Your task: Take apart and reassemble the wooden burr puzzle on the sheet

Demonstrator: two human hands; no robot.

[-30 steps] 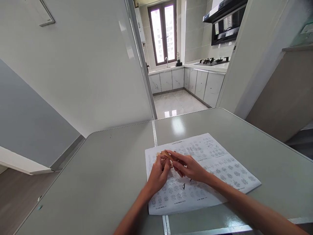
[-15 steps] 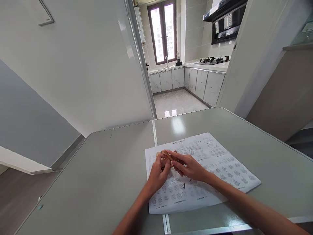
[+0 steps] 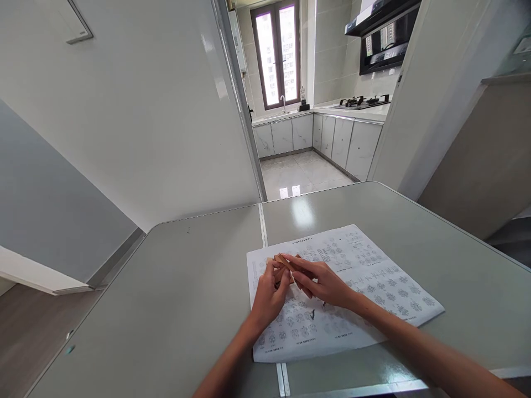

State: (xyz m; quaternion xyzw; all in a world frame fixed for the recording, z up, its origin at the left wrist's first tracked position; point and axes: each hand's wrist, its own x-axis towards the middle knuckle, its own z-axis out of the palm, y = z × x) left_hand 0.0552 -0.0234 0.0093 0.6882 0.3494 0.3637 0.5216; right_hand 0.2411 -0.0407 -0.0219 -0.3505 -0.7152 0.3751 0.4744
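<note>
Several small wooden puzzle pieces (image 3: 285,262) are held together between my two hands, just above a printed sheet. My left hand (image 3: 270,287) is closed on them from the left, thumb and fingers pinching. From the right, my right hand (image 3: 317,281) grips a wooden stick that slants across the others. The fingers hide much of the wood, so how the pieces fit together cannot be made out. Beneath both hands lies the instruction sheet (image 3: 352,315), white paper covered with rows of small line diagrams and a fold across it.
The grey-green table (image 3: 186,309) carries the sheet and has a metal strip (image 3: 263,226) down its middle. A white wall panel (image 3: 166,110) rises at its far left edge. Beyond the table, a kitchen shows a gas stove (image 3: 363,103) and a window (image 3: 276,55).
Almost nothing differs. My left thumb has shifted very slightly against the wooden pieces; both hands keep their hold in the same place.
</note>
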